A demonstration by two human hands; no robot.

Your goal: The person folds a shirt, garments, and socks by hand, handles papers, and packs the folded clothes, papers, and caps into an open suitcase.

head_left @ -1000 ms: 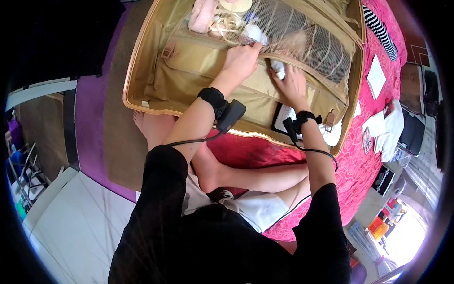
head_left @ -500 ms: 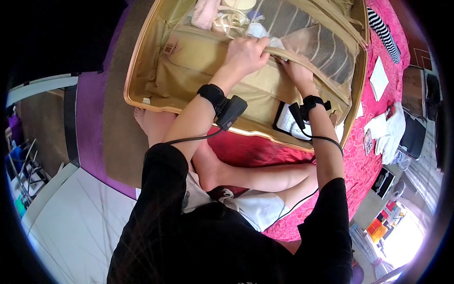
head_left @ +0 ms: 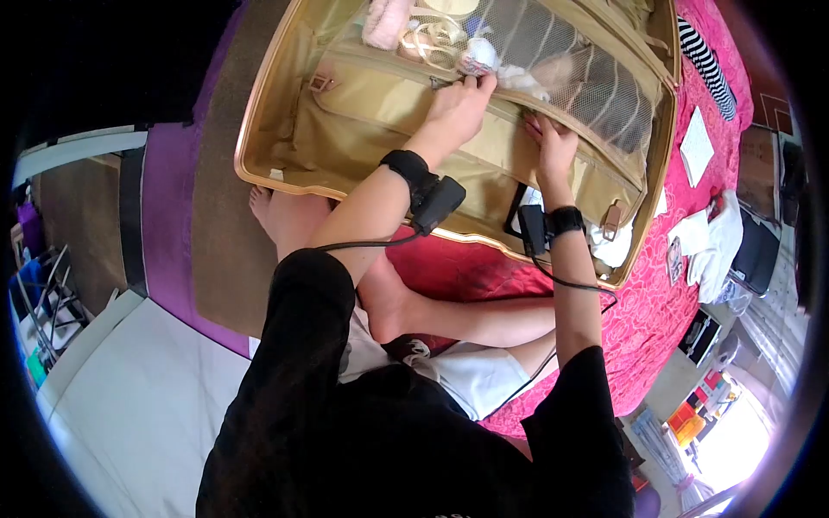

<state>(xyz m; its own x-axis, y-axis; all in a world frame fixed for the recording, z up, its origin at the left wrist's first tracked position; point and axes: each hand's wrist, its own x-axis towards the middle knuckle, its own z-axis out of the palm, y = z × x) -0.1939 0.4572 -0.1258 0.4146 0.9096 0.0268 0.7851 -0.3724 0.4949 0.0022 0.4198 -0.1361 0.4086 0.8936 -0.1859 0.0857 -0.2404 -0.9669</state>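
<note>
An open tan suitcase (head_left: 285, 155) lies before me, with a zipped mesh pocket (head_left: 596, 108) across its far part. My left hand (head_left: 459, 112) has its fingers closed at the pocket's edge, right below a small white bundle (head_left: 479, 57). To its right, my right hand (head_left: 554, 147) pinches at the same edge, its fingertips partly under the border. Behind the mesh lie a pink fluffy item (head_left: 387, 22), some cream straps (head_left: 432, 43) and a crumpled white cloth piece (head_left: 522, 82).
A white object with a dark edge (head_left: 524, 207) and a white plastic bag (head_left: 611, 248) sit in the suitcase's near right corner. The suitcase rests on a pink patterned bedspread (head_left: 639, 345). Papers (head_left: 696, 147), white clothing (head_left: 717, 246) and a striped cloth (head_left: 706, 69) lie at right.
My left hand has loosened its fist and shifted slightly right and down along the pocket's edge. The right hand has drawn a little toward me, with more of its fingers showing.
</note>
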